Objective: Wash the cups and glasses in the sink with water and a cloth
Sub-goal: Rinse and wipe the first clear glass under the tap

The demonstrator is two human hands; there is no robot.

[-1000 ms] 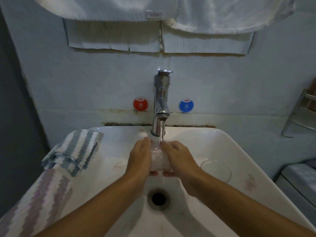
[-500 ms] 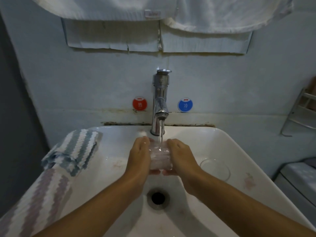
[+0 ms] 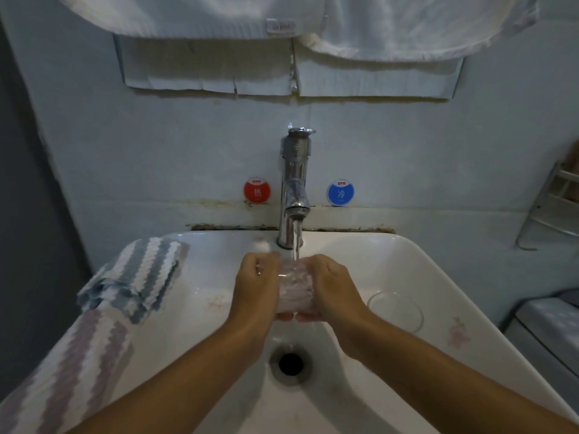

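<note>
Little has been altered since the earlier frames: the clear glass [image 3: 296, 288] has been kept under the running water, while the left hand's grip has been shifted slightly, its fingers now curled higher round the far rim. The glass is held between both hands above the basin of the sink [image 3: 416, 261], directly over the drain [image 3: 290, 363]. The left hand [image 3: 255, 288] is wrapped round the glass's left side, and the right hand [image 3: 333, 288] is curled round its right side, with fingertips seen beneath the base. A stream from the tap [image 3: 294, 186] is received on the top of the glass. A second glass [image 3: 395, 311] is left lying in the basin to the right, apart from the hands. A striped cloth [image 3: 138, 274] is draped over the sink's left rim.
</note>
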